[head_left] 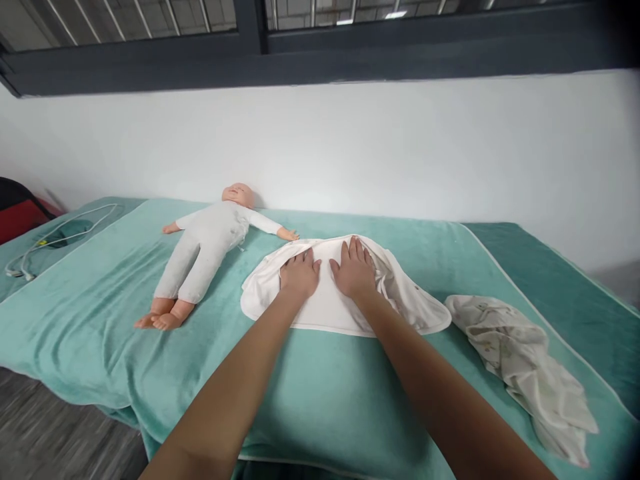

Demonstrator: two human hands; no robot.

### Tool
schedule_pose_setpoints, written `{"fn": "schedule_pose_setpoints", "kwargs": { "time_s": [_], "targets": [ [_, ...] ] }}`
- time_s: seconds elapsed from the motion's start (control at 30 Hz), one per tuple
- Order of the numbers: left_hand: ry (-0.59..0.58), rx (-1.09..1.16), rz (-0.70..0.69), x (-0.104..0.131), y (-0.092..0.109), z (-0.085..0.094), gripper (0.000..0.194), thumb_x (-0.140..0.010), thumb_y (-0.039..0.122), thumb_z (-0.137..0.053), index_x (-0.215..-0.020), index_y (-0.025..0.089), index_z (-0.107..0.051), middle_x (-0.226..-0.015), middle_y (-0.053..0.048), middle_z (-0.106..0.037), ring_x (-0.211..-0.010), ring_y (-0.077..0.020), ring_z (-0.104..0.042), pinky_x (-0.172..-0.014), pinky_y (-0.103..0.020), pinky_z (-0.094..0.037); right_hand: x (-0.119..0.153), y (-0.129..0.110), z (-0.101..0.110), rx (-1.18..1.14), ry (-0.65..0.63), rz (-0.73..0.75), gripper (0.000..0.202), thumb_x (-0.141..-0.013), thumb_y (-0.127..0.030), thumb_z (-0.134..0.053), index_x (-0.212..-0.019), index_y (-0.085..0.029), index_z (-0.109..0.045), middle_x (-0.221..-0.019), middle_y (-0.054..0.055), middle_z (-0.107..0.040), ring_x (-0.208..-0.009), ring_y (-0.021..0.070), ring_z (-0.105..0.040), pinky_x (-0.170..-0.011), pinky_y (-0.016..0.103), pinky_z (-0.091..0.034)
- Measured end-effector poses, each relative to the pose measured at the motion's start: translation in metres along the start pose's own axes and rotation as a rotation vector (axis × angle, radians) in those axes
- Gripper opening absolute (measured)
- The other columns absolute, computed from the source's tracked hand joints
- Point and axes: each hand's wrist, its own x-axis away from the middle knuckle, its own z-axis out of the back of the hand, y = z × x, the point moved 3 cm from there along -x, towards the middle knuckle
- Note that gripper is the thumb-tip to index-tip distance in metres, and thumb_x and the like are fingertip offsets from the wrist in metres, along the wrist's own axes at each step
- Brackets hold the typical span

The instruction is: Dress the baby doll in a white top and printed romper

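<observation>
A white baby cloth (325,313) lies spread on the green bed cover, its side parts loosely folded and wrinkled. On its left half my left hand (300,272) rests flat, fingers stretched out and partly under a fold. My right hand (356,268) presses flat on the middle of the same cloth, fingers extended toward the wall. To the left, a baby doll (213,233) in a white bodysuit lies on its back, arms spread. One hand of the doll reaches close to the cloth's upper left edge.
A crumpled, patterned white cloth (520,353) lies at the right. White cables (65,230) and a red and black bag (20,210) are at the far left. The green bed cover (100,320) meets a white wall (350,153) below a dark window frame (400,57).
</observation>
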Motion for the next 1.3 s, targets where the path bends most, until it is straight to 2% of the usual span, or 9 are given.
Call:
{"fn": "schedule_pose_setpoints", "kwargs": {
  "time_s": [0.13, 0.3, 0.43, 0.53, 0.7, 0.87, 1.03, 1.13, 1.3],
  "targets": [
    [0.022, -0.001, 0.021, -0.003, 0.0, -0.001, 0.06, -0.101, 0.048, -0.021, -0.155, 0.024, -0.033, -0.153, -0.011, -0.048, -0.138, -0.0349, -0.045, -0.108, -0.056, -0.042, 0.0, 0.001, -0.001, -0.008, 0.007, -0.011, 0.071, -0.1, -0.045, -0.03, -0.156, -0.002, -0.024, -0.166, 0.019, -0.012, -0.154, 0.031, -0.012, -0.122, 0.047, -0.015],
    [0.004, -0.019, 0.002, 0.0, 0.001, -0.002, 0.058, -0.101, 0.045, -0.024, -0.15, 0.019, -0.041, -0.148, -0.013, -0.053, -0.136, -0.0335, -0.047, -0.11, -0.053, -0.04, 0.001, 0.0, -0.003, -0.004, -0.038, 0.006, 0.065, -0.102, -0.041, -0.026, -0.15, 0.001, -0.038, -0.161, 0.024, -0.027, -0.151, 0.0327, -0.024, -0.121, 0.048, -0.018],
    [0.042, -0.024, 0.0, 0.006, 0.003, -0.002, 0.057, -0.102, 0.042, -0.025, -0.15, 0.015, -0.042, -0.146, -0.015, -0.055, -0.135, -0.0315, -0.048, -0.113, -0.05, -0.036, 0.006, -0.008, 0.0, -0.024, -0.043, 0.163, 0.056, -0.102, -0.027, -0.023, -0.147, -0.001, -0.044, -0.158, 0.021, -0.036, -0.148, 0.0285, -0.031, -0.122, 0.043, -0.019],
    [0.088, -0.04, -0.026, 0.013, 0.006, -0.003, 0.059, -0.102, 0.041, -0.025, -0.149, 0.011, -0.042, -0.148, -0.015, -0.053, -0.138, -0.031, -0.045, -0.117, -0.049, -0.032, 0.011, -0.012, 0.0, -0.053, -0.077, 0.226, 0.057, -0.103, -0.031, -0.023, -0.147, -0.001, -0.044, -0.158, 0.019, -0.036, -0.148, 0.0271, -0.032, -0.12, 0.041, -0.024],
    [0.08, -0.066, -0.096, 0.039, 0.009, -0.003, 0.061, -0.102, 0.041, -0.023, -0.147, 0.005, -0.043, -0.156, -0.017, -0.042, -0.147, -0.0306, -0.035, -0.123, -0.049, -0.022, 0.025, -0.013, 0.005, -0.048, -0.053, 0.201, 0.062, -0.103, -0.04, -0.026, -0.149, -0.001, -0.041, -0.16, 0.02, -0.031, -0.15, 0.0296, -0.028, -0.12, 0.044, -0.024],
    [0.097, 0.045, -0.149, 0.086, 0.002, 0.005, 0.053, -0.102, 0.04, -0.028, -0.143, 0.012, -0.05, -0.155, -0.014, -0.045, -0.148, -0.0249, -0.035, -0.123, -0.049, -0.025, 0.055, -0.019, 0.013, -0.034, -0.065, 0.234, 0.064, -0.103, -0.042, -0.026, -0.149, 0.0, -0.04, -0.16, 0.021, -0.031, -0.15, 0.031, -0.027, -0.12, 0.045, -0.026],
    [0.354, 0.334, -0.162, 0.12, -0.039, 0.028, 0.037, -0.1, 0.028, -0.038, -0.128, 0.023, -0.061, -0.141, -0.008, -0.06, -0.139, -0.0217, -0.047, -0.117, -0.047, -0.039, 0.081, -0.025, 0.021, -0.052, -0.073, 0.315, 0.063, -0.103, -0.043, -0.026, -0.149, -0.003, -0.042, -0.159, 0.02, -0.033, -0.15, 0.0295, -0.028, -0.119, 0.046, -0.028],
    [0.548, 0.349, 0.02, 0.123, -0.084, 0.037, 0.034, -0.097, 0.027, -0.043, -0.124, 0.022, -0.062, -0.135, -0.011, -0.062, -0.13, -0.026, -0.053, -0.112, -0.05, -0.043, 0.081, -0.027, 0.021, -0.059, -0.113, 0.345, 0.063, -0.103, -0.043, -0.025, -0.149, -0.004, -0.041, -0.16, 0.019, -0.032, -0.15, 0.0284, -0.028, -0.119, 0.045, -0.028],
    [0.474, 0.288, 0.32, 0.104, -0.138, 0.032, 0.028, -0.092, 0.035, -0.052, -0.107, 0.019, -0.068, -0.123, -0.014, -0.066, -0.12, -0.0319, -0.056, -0.104, -0.052, -0.045, 0.055, -0.045, 0.014, -0.089, -0.15, 0.369, 0.061, -0.103, -0.041, -0.024, -0.15, -0.006, -0.04, -0.162, 0.016, -0.03, -0.151, 0.0265, -0.027, -0.12, 0.043, -0.026]
  ]
}}
